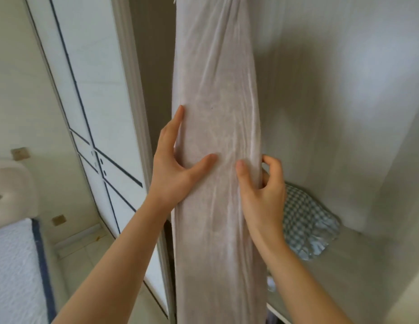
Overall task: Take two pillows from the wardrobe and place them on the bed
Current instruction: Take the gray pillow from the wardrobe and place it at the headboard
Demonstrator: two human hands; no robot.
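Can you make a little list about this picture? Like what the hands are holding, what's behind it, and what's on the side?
held thing: long pale pillow, standing upright
left hand: fingers spread along the pillow's left side, thumb across the front
right hand: fingers curled round the pillow's right edge
behind, right: checked pillow lying on the wardrobe shelf
left side: white wardrobe door with dark lines
far left: bed, with a blue edge

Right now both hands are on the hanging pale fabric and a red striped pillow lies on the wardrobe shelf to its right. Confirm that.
Not quite: the pillow is blue-and-white checked, not red striped. The head view shows it on the wardrobe shelf, right of the hanging pale fabric, with the left hand and right hand both on that fabric.
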